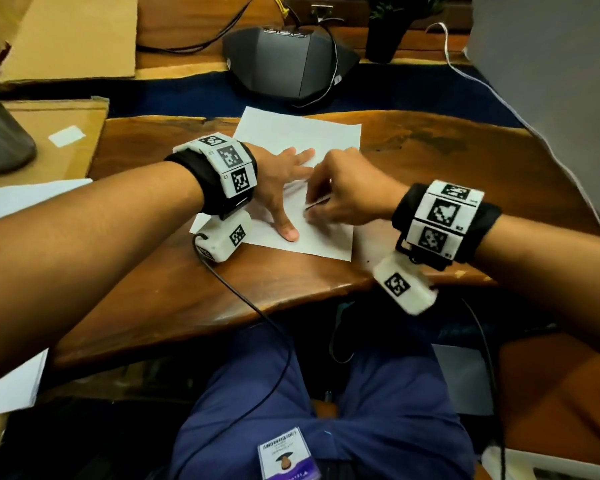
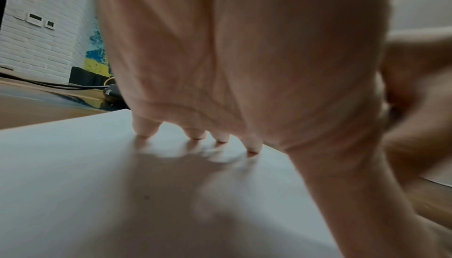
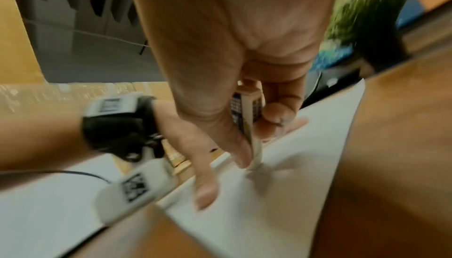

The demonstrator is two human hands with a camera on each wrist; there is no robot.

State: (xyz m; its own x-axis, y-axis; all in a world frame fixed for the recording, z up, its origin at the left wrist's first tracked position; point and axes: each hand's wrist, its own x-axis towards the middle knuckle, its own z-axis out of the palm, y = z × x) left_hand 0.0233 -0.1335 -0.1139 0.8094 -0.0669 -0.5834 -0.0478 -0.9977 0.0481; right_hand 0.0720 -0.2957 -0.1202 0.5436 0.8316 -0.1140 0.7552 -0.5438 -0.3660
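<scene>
A white sheet of paper (image 1: 302,133) lies on the wooden table (image 1: 447,161). My left hand (image 1: 278,181) rests flat on it with the fingers spread; in the left wrist view the fingertips (image 2: 195,134) press onto the paper (image 2: 97,185). My right hand (image 1: 340,192) is just right of it, its fingers curled. The right wrist view shows this hand (image 3: 234,130) pinching a small white eraser-like block in a blue printed sleeve (image 3: 247,111). The block's lower end touches the paper (image 3: 281,194). The left thumb (image 3: 205,194) lies beside it.
A black conference speakerphone (image 1: 291,60) sits beyond the paper, with a potted plant (image 1: 385,32) behind it. Cardboard pieces (image 1: 49,140) and a dark container (image 1: 0,140) are at the left, beside more white sheets (image 1: 21,199). A white cable (image 1: 482,84) runs along the right.
</scene>
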